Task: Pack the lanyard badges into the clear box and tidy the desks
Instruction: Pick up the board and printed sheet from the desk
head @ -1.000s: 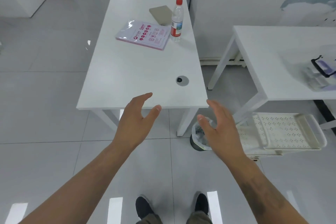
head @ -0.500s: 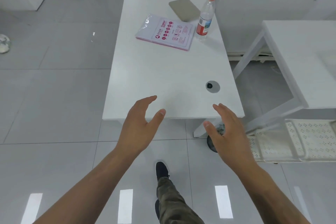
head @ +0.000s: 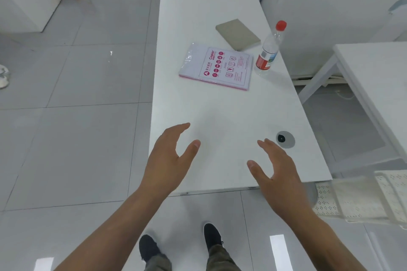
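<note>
A person's left hand (head: 169,158) and right hand (head: 278,176), both spread and holding nothing, hover over a white desk (head: 220,114) bearing a paper pack (head: 217,66), grey pad (head: 237,34) and water bottle (head: 269,49); grey tiled floor (head: 77,138) surrounds it. No badges or clear box visible.

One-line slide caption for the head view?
Both empty hands, left hand and right hand, open over white desk with paper pack.

- Surface (head: 220,112): plain white.
- Paper pack (head: 217,66): white label, magenta print, pink edge.
- Notebook (head: 237,34): grey-beige, unpatterned.
- Bottle (head: 269,50): clear, red cap, red-and-white label.
- Grommet (head: 285,139): grey, black centre.
- Rack (head: 361,198): cream, perforated.
- Shoes (head: 212,235): black.
- Floor (head: 77,138): pale grey tiles.
</note>
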Demonstrator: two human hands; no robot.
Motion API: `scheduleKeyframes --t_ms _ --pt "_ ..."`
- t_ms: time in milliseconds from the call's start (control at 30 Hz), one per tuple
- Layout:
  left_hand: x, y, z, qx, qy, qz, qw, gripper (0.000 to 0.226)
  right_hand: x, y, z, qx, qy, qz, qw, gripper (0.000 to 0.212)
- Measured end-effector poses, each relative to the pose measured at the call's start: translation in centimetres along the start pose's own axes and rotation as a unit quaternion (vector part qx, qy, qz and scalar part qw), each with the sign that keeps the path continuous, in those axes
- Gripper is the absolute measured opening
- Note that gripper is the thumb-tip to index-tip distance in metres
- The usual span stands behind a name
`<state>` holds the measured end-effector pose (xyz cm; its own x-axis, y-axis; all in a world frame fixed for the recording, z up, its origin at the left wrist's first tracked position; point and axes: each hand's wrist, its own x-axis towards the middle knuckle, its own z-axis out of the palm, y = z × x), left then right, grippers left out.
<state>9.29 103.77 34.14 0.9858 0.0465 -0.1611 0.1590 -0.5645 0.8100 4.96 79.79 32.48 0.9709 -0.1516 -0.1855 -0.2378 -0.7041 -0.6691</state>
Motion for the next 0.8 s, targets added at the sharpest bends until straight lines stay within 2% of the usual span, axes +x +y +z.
scheduleKeyframes --t_ms 133,300,533,800 --pt "3.6 -2.0 -2.8 0.019 -0.027 0.023 0.999 0.047 1.4 -2.8 3.1 -0.004 0.015 0.022 1.0 0.055" --pt "8.8 -4.8 -7.2 0.026 -0.089 0.068 0.993 0.047 2.0 -7.3 8.0 0.037 0.077 0.086 0.993 0.054" --pt "15.3 -6.4 -12.8 0.067 -0.199 0.141 0.967 0.045 1.0 -14.0 13.4 0.063 0.18 0.19 0.963 0.054" --pt "20.3 -6.5 -13.5 0.074 -0.282 0.192 0.937 0.045 -0.2 -16.9 17.5 0.091 0.238 0.285 0.924 0.053"
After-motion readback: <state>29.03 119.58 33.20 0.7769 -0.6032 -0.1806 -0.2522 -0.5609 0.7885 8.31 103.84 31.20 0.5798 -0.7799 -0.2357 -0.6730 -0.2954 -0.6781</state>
